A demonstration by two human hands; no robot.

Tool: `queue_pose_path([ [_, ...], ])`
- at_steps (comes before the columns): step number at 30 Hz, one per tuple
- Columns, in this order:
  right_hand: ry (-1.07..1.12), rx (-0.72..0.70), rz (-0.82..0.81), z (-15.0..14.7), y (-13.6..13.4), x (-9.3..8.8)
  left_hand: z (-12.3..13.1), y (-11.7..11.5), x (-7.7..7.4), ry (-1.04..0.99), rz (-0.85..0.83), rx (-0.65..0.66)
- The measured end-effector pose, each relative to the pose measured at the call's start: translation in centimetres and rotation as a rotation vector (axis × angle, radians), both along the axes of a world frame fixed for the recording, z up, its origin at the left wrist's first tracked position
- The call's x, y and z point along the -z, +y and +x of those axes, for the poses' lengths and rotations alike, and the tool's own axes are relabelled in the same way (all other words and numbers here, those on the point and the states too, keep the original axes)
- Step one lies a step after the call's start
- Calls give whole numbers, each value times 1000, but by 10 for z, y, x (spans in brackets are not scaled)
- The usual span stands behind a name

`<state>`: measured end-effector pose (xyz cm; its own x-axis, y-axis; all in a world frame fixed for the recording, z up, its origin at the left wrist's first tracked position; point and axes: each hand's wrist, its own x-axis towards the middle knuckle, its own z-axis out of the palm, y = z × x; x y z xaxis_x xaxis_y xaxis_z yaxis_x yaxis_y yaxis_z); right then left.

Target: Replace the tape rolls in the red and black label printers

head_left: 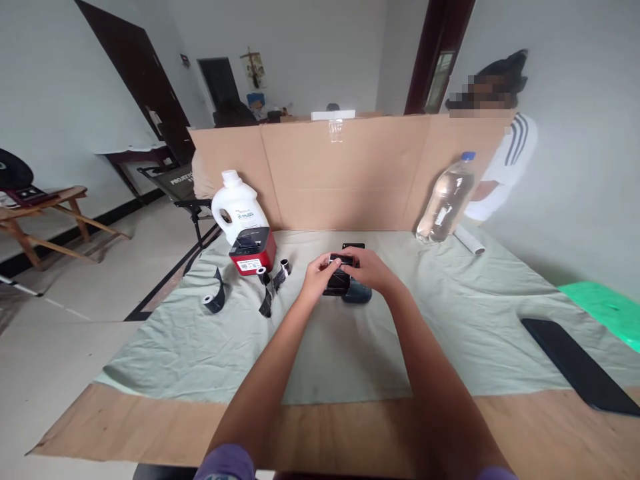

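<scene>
At the middle of the cloth-covered table, my left hand and my right hand meet around a small black object. The fingers of both hands are closed on its upper part, thumbs near each other. Its exact kind is too small to tell. Just behind and to the right of it, a dark rounded item lies on the cloth, partly hidden by my right hand. A black edge of something shows beyond my fingers.
Left of my hands are a red-and-black box, a white jug and small black rolls. A clear bottle and white tube stand right, before a cardboard screen. A dark slab lies front right; a person is behind.
</scene>
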<state>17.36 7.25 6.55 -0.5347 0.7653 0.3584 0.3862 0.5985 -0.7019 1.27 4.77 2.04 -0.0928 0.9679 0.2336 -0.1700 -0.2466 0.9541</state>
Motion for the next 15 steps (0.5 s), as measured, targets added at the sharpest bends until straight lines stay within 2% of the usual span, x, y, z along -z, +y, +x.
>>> queue_pose_path([
  [2,-41,30,3,6,16,3,14,-3,14,-88,-94,-13],
  [4,-45,116,-7,14,33,15,26,-16,32,-125,-186,9],
  [7,-99,229,-36,25,53,40,45,-42,58,-75,-240,67],
  [9,-167,264,-52,29,62,54,54,-55,70,-39,-236,93],
  [12,-218,314,-63,28,67,69,60,-61,76,-17,-231,132],
  [15,-237,306,-74,22,68,75,59,-58,75,-7,-247,142],
])
